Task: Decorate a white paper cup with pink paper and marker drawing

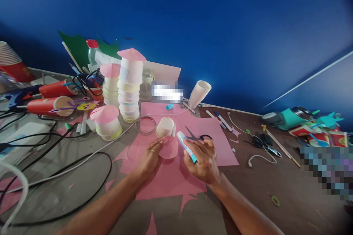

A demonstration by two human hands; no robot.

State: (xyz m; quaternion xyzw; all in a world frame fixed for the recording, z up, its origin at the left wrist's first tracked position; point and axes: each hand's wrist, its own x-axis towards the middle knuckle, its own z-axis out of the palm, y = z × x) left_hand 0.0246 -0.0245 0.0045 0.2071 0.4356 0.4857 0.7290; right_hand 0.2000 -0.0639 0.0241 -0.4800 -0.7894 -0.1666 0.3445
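My left hand (150, 158) holds a pink paper circle (168, 147) by its left edge, just above a large pink paper sheet (171, 176). My right hand (202, 159) grips a glue stick (186, 146) with a blue end, its white tip pointing at the circle's right edge. A white paper cup (164, 126) stands upright just behind the circle. Black-handled scissors (198, 137) lie on the sheet beyond my right hand. A small blue cap (169, 107) lies further back on the pink paper.
Stacks of white cups topped with pink paper (129, 88) stand at back left, one low cup (107, 121) in front. A clear ring (145, 125), black cables (82, 176), red cups (51, 104), a tipped cup stack (200, 93), pens (220, 117) and a teal device (286, 118) lie around.
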